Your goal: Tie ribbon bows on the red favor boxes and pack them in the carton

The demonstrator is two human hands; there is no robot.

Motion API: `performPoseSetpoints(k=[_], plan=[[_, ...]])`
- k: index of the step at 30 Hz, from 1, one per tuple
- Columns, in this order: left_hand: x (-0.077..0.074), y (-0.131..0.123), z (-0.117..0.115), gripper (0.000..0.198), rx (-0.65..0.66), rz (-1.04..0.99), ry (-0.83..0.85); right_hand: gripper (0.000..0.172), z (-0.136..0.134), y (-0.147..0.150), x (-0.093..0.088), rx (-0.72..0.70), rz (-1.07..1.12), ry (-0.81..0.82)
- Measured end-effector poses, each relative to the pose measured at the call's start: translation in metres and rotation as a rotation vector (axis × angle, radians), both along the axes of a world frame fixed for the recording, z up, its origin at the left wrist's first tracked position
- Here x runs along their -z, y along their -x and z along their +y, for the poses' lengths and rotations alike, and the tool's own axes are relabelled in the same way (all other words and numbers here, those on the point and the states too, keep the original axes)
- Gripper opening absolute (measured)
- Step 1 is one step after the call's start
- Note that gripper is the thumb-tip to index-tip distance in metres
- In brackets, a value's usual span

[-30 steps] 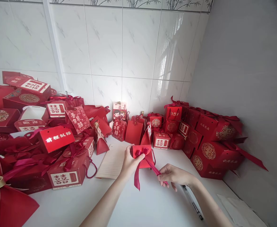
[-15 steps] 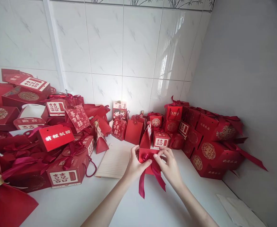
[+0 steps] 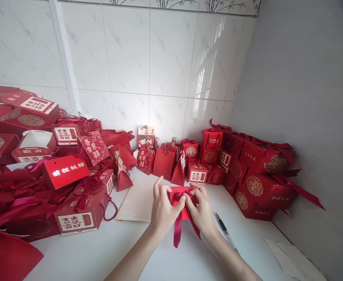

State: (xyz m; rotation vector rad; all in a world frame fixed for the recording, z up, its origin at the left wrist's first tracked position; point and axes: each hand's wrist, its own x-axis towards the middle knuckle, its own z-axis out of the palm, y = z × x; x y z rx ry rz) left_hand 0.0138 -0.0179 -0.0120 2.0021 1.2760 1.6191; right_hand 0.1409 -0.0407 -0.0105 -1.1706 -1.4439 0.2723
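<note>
Just right of the middle of the table is a small red box (image 3: pixel 185 215) with a dark red ribbon (image 3: pixel 177 229) on top, its two tails hanging over the near side. My left hand (image 3: pixel 166 207) is at the box's left side, thumb and fingers closed on the ribbon's bow. From the right, my right hand (image 3: pixel 199 208) pinches the other side of the bow, its thumb close to the left thumb. The fingers and thumbs cover part of the bow and the box top.
A lined notebook (image 3: pixel 134 201) lies left of my hands, a pen (image 3: pixel 224 228) to their right. Red gift boxes (image 3: pixel 76 220) pile up at the left; more boxes (image 3: pixel 259 191) stack at the right. White paper (image 3: pixel 291 257) lies front right. Small boxes (image 3: pixel 164 162) line the tiled wall.
Both hands have drawn closer together over the bow, and the thumbs now nearly meet. The pen has come into view beside the right forearm. The whole view has shifted slightly.
</note>
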Motion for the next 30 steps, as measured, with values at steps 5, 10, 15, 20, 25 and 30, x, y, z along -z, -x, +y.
performPoseSetpoints(k=[5,10,15,20,25,30], plan=[[-0.0014,0.0034,0.0048,0.015,-0.072,0.117,-0.107,0.028,0.0031,-0.004,0.0018,-0.012,0.07,0.062],[0.0014,0.0021,0.0073,0.02,-0.025,0.046,-0.034,0.033,0.0062,-0.0048,0.0021,-0.005,0.138,0.114],[0.0045,0.001,0.0076,0.021,-0.038,0.016,-0.018,0.038,0.0084,-0.0054,0.0026,-0.073,0.281,0.161],[0.0041,0.0006,0.007,0.021,-0.049,0.016,0.001,0.039,0.0091,-0.006,0.0039,-0.1,0.315,0.169],[0.0027,0.0003,0.0053,0.019,-0.033,0.011,-0.005,0.038,0.0082,-0.004,0.0046,-0.092,0.307,0.132],[0.0035,0.0009,0.0074,0.022,-0.011,0.02,-0.006,0.036,0.0093,-0.0047,0.0065,-0.107,0.323,0.132]])
